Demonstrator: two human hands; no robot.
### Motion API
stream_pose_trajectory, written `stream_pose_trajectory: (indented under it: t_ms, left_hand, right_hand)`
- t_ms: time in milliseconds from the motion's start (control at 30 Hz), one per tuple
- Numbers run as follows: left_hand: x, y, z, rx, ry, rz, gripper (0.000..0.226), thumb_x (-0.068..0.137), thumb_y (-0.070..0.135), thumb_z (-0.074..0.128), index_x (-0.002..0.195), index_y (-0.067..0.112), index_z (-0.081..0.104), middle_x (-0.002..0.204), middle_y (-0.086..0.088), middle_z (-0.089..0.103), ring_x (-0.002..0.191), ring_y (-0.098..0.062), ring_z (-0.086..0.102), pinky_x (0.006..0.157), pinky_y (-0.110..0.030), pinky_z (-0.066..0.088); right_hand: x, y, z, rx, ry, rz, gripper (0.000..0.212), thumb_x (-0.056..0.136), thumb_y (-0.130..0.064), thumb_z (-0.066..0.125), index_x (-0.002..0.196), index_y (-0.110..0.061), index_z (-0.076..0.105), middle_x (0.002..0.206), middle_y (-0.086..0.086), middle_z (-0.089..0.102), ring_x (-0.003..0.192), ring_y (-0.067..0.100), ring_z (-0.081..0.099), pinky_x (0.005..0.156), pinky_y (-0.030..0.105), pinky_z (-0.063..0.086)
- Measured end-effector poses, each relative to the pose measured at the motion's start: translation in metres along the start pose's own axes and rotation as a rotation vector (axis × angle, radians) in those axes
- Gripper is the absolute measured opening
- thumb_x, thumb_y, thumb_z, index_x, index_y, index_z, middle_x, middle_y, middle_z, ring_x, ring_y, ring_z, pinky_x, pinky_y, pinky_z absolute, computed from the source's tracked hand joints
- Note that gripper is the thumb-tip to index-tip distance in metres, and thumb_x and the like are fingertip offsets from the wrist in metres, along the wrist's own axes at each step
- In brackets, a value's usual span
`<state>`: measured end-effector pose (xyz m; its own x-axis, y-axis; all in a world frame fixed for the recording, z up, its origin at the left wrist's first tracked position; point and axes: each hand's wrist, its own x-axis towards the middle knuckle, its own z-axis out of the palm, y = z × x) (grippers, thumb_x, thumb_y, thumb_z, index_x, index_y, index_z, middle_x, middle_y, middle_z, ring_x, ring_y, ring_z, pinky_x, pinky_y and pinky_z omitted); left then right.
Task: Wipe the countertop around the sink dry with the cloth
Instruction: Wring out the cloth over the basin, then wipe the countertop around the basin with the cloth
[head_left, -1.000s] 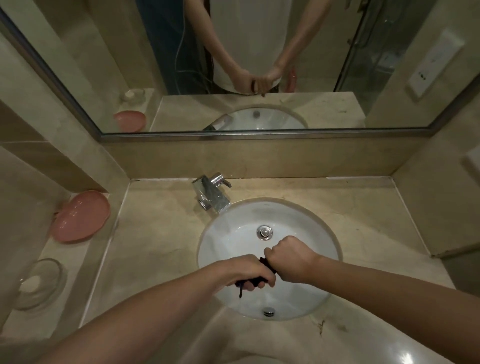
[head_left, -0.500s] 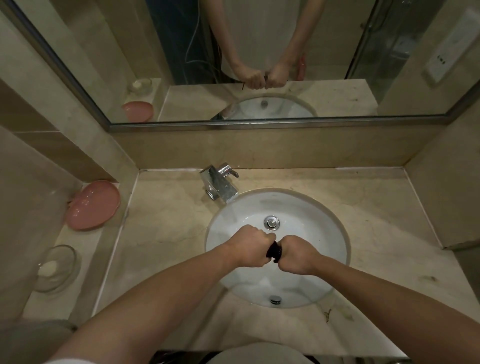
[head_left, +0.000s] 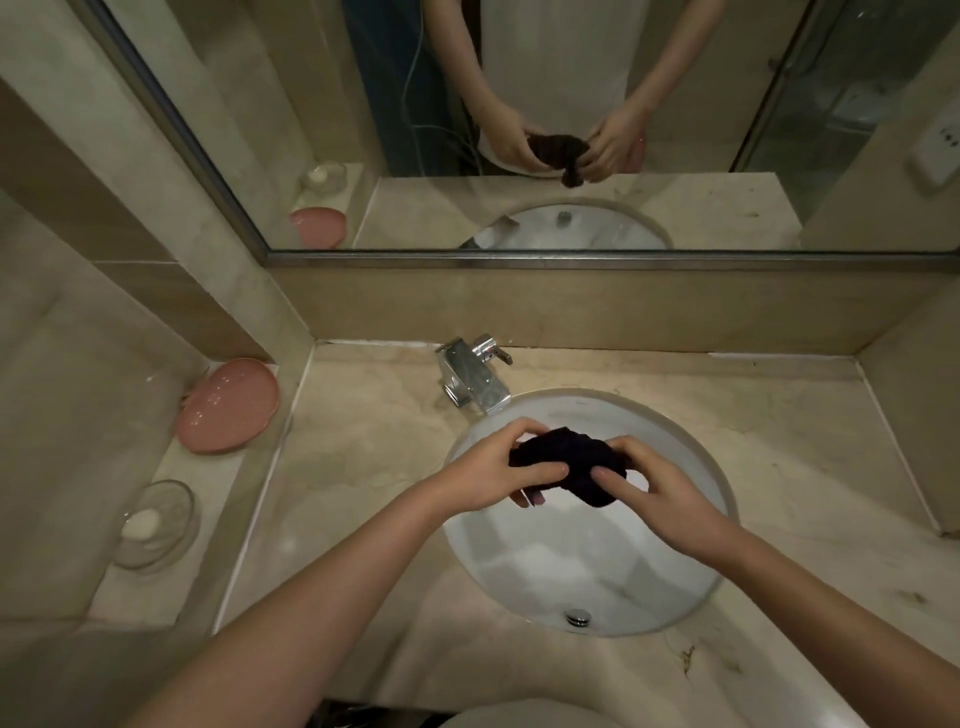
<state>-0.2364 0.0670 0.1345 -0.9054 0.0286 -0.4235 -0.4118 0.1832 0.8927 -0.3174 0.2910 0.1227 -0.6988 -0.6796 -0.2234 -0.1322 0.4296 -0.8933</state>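
Note:
A dark crumpled cloth (head_left: 569, 460) hangs over the white round sink (head_left: 597, 566), held between both hands. My left hand (head_left: 493, 475) grips its left side with thumb and fingers curled round it. My right hand (head_left: 636, 480) pinches its right side, the thumb lying on top of the cloth. The beige marble countertop (head_left: 358, 457) surrounds the sink on all sides. The cloth's lower right end droops toward the basin.
A chrome faucet (head_left: 470, 376) stands at the sink's back left rim. A pink dish (head_left: 228, 405) and a glass soap dish (head_left: 153, 522) with a soap bar sit on the lower left ledge. A mirror (head_left: 519, 119) covers the back wall; side walls close in left and right.
The hands were clenched tight together on the twisted cloth; now they have drawn apart and risen toward the faucet, and the cloth has loosened and spread between them.

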Motion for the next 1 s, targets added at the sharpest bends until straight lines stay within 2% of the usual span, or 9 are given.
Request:
stream_pose_trajectory:
  t_ms: [133, 233, 400, 567, 733, 800, 867, 933, 1000]
  left_hand:
    - [-0.017, -0.015, -0.009, -0.032, 0.021, -0.062, 0.044, 0.100, 0.051, 0.050, 0.110, 0.013, 0.069, 0.093, -0.012, 0.075, 0.081, -0.020, 0.070, 0.077, -0.034, 0.056]
    - [-0.024, -0.027, -0.010, 0.025, 0.166, -0.098, 0.056, 0.095, 0.065, 0.046, 0.096, 0.016, 0.074, 0.092, -0.002, 0.075, 0.088, -0.017, 0.070, 0.091, -0.036, 0.052]
    - [-0.039, -0.010, -0.015, -0.158, 0.291, 0.052, 0.055, 0.097, 0.052, 0.054, 0.089, -0.001, 0.067, 0.080, -0.015, 0.065, 0.075, -0.018, 0.062, 0.075, -0.040, 0.050]
    - [-0.058, 0.021, -0.025, -0.141, 0.277, 0.188, 0.009, 0.093, 0.030, 0.069, 0.093, 0.025, 0.076, 0.091, 0.001, 0.075, 0.088, -0.012, 0.070, 0.081, -0.028, 0.053]
    - [-0.077, 0.025, -0.053, 0.077, 0.094, 0.095, 0.023, 0.080, 0.047, 0.079, 0.099, 0.036, 0.073, 0.064, -0.002, 0.046, 0.060, -0.014, 0.046, 0.062, -0.034, 0.037]
    - [-0.086, 0.022, -0.064, 0.157, 0.002, 0.014, 0.035, 0.075, 0.059, 0.077, 0.094, 0.030, 0.075, 0.069, -0.001, 0.047, 0.064, -0.014, 0.046, 0.065, -0.035, 0.036]
    - [-0.093, 0.018, -0.070, 0.214, -0.024, -0.015, 0.046, 0.065, 0.063, 0.080, 0.095, 0.028, 0.074, 0.097, 0.010, 0.060, 0.090, -0.005, 0.059, 0.085, -0.031, 0.044]
    - [-0.101, 0.018, -0.071, 0.213, -0.026, 0.040, 0.053, 0.066, 0.048, 0.088, 0.113, 0.028, 0.070, 0.130, 0.020, 0.053, 0.125, 0.002, 0.050, 0.109, -0.030, 0.039]
    - [-0.108, 0.020, -0.071, 0.078, -0.043, 0.113, 0.057, 0.074, 0.021, 0.088, 0.126, 0.021, 0.064, 0.134, 0.005, 0.060, 0.127, -0.012, 0.055, 0.110, -0.037, 0.042]
  right_hand:
    - [-0.005, -0.015, 0.012, 0.178, 0.103, 0.011, 0.021, 0.090, -0.006, 0.072, 0.093, -0.011, 0.051, 0.079, -0.014, 0.057, 0.075, 0.006, 0.056, 0.067, 0.016, 0.044]
    - [-0.006, -0.027, 0.014, 0.217, 0.017, 0.051, 0.040, 0.085, -0.003, 0.076, 0.077, -0.009, 0.037, 0.071, -0.013, 0.048, 0.065, 0.007, 0.047, 0.060, 0.015, 0.038]
    - [-0.007, -0.045, 0.015, 0.197, -0.192, 0.080, 0.041, 0.087, -0.020, 0.078, 0.070, -0.011, 0.042, 0.115, -0.006, 0.064, 0.100, 0.011, 0.063, 0.073, 0.018, 0.047]
    - [-0.005, -0.070, 0.021, 0.176, -0.243, 0.095, 0.023, 0.086, -0.029, 0.077, 0.102, -0.017, 0.067, 0.083, 0.006, 0.070, 0.073, 0.015, 0.065, 0.066, 0.025, 0.048]
    - [-0.006, -0.108, 0.008, 0.092, -0.039, -0.129, 0.021, 0.094, -0.031, 0.057, 0.090, -0.012, 0.066, 0.081, -0.005, 0.060, 0.076, 0.010, 0.058, 0.069, 0.020, 0.045]
    - [-0.010, -0.122, 0.010, 0.159, -0.064, -0.140, 0.028, 0.096, -0.034, 0.050, 0.092, -0.008, 0.060, 0.080, 0.002, 0.057, 0.075, 0.012, 0.055, 0.068, 0.021, 0.045]
    - [-0.015, -0.135, 0.020, 0.110, -0.121, -0.143, 0.031, 0.096, -0.037, 0.049, 0.093, -0.008, 0.058, 0.078, 0.001, 0.058, 0.072, 0.008, 0.055, 0.064, 0.017, 0.044]
    - [-0.017, -0.148, 0.028, 0.128, -0.176, -0.161, 0.022, 0.099, -0.030, 0.049, 0.091, -0.011, 0.058, 0.070, -0.011, 0.058, 0.063, 0.003, 0.055, 0.056, 0.013, 0.042]
    - [-0.016, -0.165, 0.029, 0.180, -0.216, -0.176, 0.015, 0.100, -0.024, 0.050, 0.091, -0.017, 0.060, 0.067, -0.010, 0.059, 0.055, 0.005, 0.055, 0.048, 0.016, 0.042]
